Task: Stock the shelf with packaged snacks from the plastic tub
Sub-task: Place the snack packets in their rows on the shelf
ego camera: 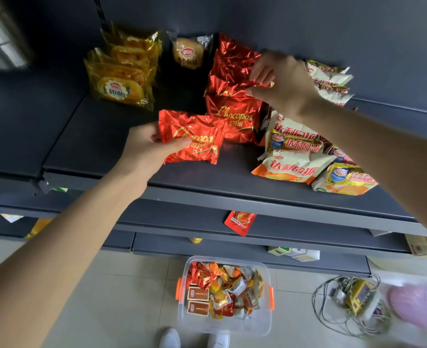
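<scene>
1. Up at the dark shelf (102,146), both bare forearms stretch in, the left from the lower left corner and the right from the right edge.
2. The left grip (147,149) is turned side-on, thumb laid across the face of a red foil packet (194,139) and fingers under it, grasping its left end.
3. That packet lies flat-faced, gold script upward, over the front half of the shelf and just left of the red stack (232,106); whether it touches the shelf I cannot tell.
4. The right grip (285,84) is bent at the wrist, fingers pointing left, thumb and forefinger pinching the crimped seam of a second red packet (257,84) at the top of that stack.
5. The foil on both is crinkled and shiny, with serrated end seams.
6. Yellow packets (122,71) stand at the back left, and a single bun packet (187,52) sits between them and the red stack.
7. White-and-orange packets (292,164) lie in a loose pile under the right forearm, at the right end of the shelf.
8. The clear plastic tub (232,327) with orange handles sits on the tiled floor below, holding mixed packets and two brown boxes, just ahead of two white shoes (169,339).
</scene>
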